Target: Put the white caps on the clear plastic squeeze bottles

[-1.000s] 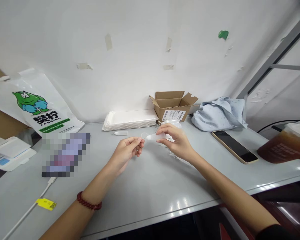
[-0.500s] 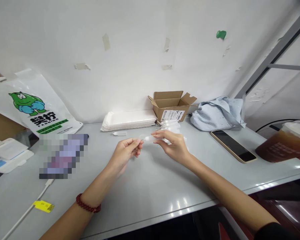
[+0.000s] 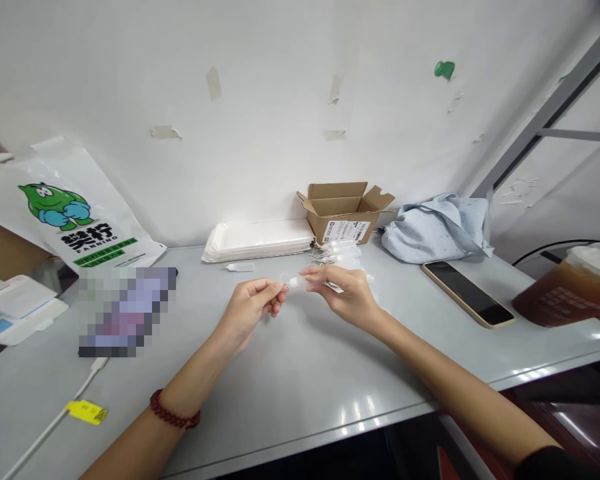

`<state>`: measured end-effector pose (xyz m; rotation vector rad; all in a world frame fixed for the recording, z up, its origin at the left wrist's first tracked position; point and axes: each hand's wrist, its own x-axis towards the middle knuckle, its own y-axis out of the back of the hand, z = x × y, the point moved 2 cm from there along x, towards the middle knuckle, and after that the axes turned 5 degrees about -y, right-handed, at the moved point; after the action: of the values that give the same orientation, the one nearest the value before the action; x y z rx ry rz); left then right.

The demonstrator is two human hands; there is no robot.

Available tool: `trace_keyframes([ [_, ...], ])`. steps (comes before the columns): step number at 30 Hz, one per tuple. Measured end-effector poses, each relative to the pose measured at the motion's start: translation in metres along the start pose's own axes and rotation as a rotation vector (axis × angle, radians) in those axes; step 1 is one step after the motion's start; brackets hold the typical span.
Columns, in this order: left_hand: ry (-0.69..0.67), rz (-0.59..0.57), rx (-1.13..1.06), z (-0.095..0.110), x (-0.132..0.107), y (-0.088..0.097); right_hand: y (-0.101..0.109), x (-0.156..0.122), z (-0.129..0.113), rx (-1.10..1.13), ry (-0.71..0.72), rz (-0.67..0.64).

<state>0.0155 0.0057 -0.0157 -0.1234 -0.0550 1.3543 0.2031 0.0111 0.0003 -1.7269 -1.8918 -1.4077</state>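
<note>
Over the middle of the desk, my right hand [image 3: 347, 290] pinches a small translucent white bottle [image 3: 297, 283] between thumb and fingers, holding it roughly level. Its body is mostly hidden behind those fingers. From the left, my left hand [image 3: 257, 300] closes thumb and forefinger on the bottle's thin tip; the exact point of contact is too small to make out. A similar needle-tip bottle [image 3: 241, 267] lies on its side just beyond my left hand. Behind my right hand is a pile of more such bottles [image 3: 339, 251], partly covered by it.
A stack of white packets [image 3: 260, 239] and an open cardboard box [image 3: 340, 213] stand against the wall. To the right are a blue cloth bag [image 3: 435, 230], a phone [image 3: 467, 293] and a drink cup [image 3: 563, 290]. On the left are a blurred-out device [image 3: 130, 317] and a white bag [image 3: 87, 213].
My right fingers have shifted slightly left along the bottle, so less of it shows between my hands. My left hand keeps nearly the same place and its pinch.
</note>
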Motion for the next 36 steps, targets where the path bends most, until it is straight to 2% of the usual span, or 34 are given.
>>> trace_keyframes([
  [7,0.026,-0.032,0.006,0.0016,-0.0026,-0.0039,0.0044,0.0025,0.0028,0.055,-0.012,-0.065],
  [17,0.028,-0.069,-0.022,-0.0007,0.0021,-0.0009,0.0038,0.0027,0.0009,-0.002,0.049,-0.055],
  [24,0.033,-0.031,-0.012,0.0016,0.0068,0.0052,0.0051,0.0046,-0.0003,-0.025,0.098,-0.035],
  [36,-0.012,-0.015,0.034,0.0036,0.0063,0.0029,0.0043,0.0050,0.0013,-0.008,0.039,-0.057],
])
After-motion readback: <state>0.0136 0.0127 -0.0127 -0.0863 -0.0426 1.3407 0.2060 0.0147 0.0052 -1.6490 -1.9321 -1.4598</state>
